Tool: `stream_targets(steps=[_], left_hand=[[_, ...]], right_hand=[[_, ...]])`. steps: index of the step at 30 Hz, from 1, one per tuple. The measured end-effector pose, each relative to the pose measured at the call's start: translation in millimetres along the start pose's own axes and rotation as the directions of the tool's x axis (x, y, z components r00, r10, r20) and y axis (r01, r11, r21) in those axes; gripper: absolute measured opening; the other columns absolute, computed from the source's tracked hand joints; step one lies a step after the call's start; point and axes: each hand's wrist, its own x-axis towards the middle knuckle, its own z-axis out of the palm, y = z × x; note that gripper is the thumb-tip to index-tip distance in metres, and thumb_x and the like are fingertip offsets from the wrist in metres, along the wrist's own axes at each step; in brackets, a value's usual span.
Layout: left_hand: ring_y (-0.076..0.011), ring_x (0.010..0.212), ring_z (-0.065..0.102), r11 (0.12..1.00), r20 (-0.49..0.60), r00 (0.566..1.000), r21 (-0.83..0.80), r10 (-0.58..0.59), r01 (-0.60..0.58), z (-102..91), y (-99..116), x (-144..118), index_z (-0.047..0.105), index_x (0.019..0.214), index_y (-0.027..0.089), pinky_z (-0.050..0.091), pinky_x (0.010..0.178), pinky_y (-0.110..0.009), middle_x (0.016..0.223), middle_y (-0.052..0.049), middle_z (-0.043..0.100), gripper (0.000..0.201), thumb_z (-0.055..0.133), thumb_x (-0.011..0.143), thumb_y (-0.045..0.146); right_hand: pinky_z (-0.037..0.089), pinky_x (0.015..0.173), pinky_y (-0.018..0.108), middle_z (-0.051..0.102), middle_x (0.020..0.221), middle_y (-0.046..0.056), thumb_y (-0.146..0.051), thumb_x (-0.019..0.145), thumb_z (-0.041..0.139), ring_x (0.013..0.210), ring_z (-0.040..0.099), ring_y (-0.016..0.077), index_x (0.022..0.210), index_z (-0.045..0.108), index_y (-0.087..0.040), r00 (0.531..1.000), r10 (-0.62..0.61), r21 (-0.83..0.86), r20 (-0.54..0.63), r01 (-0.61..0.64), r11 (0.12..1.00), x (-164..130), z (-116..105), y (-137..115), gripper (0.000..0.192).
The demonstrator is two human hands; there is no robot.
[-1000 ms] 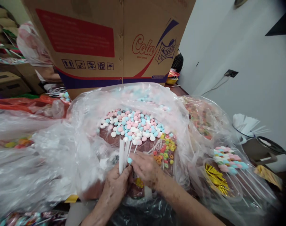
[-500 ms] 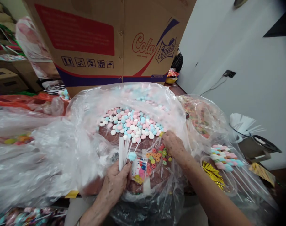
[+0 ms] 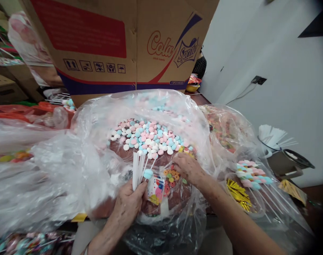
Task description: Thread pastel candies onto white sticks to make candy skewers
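Note:
My left hand [image 3: 131, 199] is closed around several white sticks [image 3: 138, 170], which point upward. One stick carries a blue marshmallow candy [image 3: 148, 173] beside my thumb. Just right of that hand lies a small printed packet [image 3: 156, 191] with coloured dots. My right hand [image 3: 189, 169] reaches down over small ring-shaped candies [image 3: 172, 177], its fingers drawn together; what they pinch, if anything, is hidden. Beyond both hands, pink, white and blue marshmallow candies [image 3: 148, 136] are spread inside a large clear plastic bag [image 3: 97, 109].
A tall cardboard box [image 3: 136, 46] stands behind the bag. To the right are finished-looking marshmallow sticks [image 3: 253, 175], a container of gold twist ties [image 3: 238, 194] and a jug [image 3: 286, 163] near white sticks. Crumpled plastic [image 3: 44, 170] covers the left side. A person's patterned sleeve [image 3: 200, 67] shows behind the box.
My right hand has moved left and slightly down, over the ring candies. Several yellow and red candies now show behind it. My left hand keeps its hold on the sticks.

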Motion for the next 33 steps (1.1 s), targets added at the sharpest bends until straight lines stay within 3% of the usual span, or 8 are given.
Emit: stream_targets(steps=[4,10,16,23,29,33], left_hand=[[-0.0086,0.027,0.031,1.0,-0.003,1.0,-0.018,0.0,0.0,-0.1,1,-1,0.054,0.06,0.021,0.018,0.033,-0.022,0.031,0.009,0.041,0.036,0.065,0.077,0.052],[-0.0089,0.027,0.03,1.0,0.002,1.0,-0.017,0.007,-0.007,-0.5,2,0,0.055,0.059,0.021,0.019,0.033,-0.022,0.03,0.008,0.041,0.037,0.067,0.076,0.052],[-0.009,0.028,0.031,1.0,0.012,1.0,-0.017,0.01,-0.009,-1.0,2,-2,0.055,0.06,0.021,0.017,0.033,-0.022,0.03,0.008,0.041,0.036,0.065,0.076,0.051],[-0.009,0.029,0.031,1.0,0.02,1.0,-0.015,0.015,-0.015,-1.3,2,-1,0.055,0.059,0.021,0.02,0.035,-0.022,0.031,0.008,0.041,0.036,0.064,0.078,0.05],[-0.0092,0.028,0.031,1.0,0.022,1.0,-0.011,0.004,-0.004,-2.0,2,-1,0.055,0.059,0.021,0.02,0.034,-0.022,0.03,0.008,0.041,0.036,0.063,0.078,0.051],[-0.0095,0.028,0.032,1.0,0.018,1.0,0.014,0.004,-0.004,-3.0,-1,0,0.054,0.059,0.021,0.018,0.034,-0.022,0.03,0.008,0.041,0.037,0.062,0.078,0.051]], right_hand=[[0.042,0.082,0.03,0.068,0.098,0.012,-0.009,0.088,0.053,0.099,0.06,0.0239,0.084,0.067,-0.017,0.999,0.042,-0.012,-0.012,-0.042,0.999,1,4,-2,0.016],[0.042,0.077,0.027,0.069,0.092,0.008,-0.008,0.088,0.047,0.089,0.062,0.0198,0.088,0.063,-0.017,0.998,0.044,0.058,-0.042,-0.042,0.997,1,-3,4,0.018],[0.042,0.074,0.025,0.067,0.085,0.002,-0.008,0.083,0.048,0.08,0.06,0.0156,0.086,0.062,-0.019,0.988,-0.017,0.393,-0.151,0.075,0.917,-4,-6,7,0.018],[0.041,0.075,0.028,0.065,0.086,0.006,-0.009,0.085,0.048,0.08,0.058,0.0181,0.079,0.063,-0.017,0.998,-0.006,0.22,-0.061,0.019,0.975,-3,6,1,0.018],[0.043,0.078,0.027,0.067,0.09,0.004,-0.011,0.085,0.05,0.084,0.06,0.0171,0.089,0.066,-0.018,0.977,0.002,0.459,-0.212,0.098,0.883,3,7,-1,0.018],[0.043,0.076,0.027,0.068,0.084,0.002,-0.012,0.082,0.052,0.081,0.061,0.0173,0.085,0.066,-0.019,0.985,0.015,0.514,-0.172,0.076,0.854,1,1,9,0.016]])
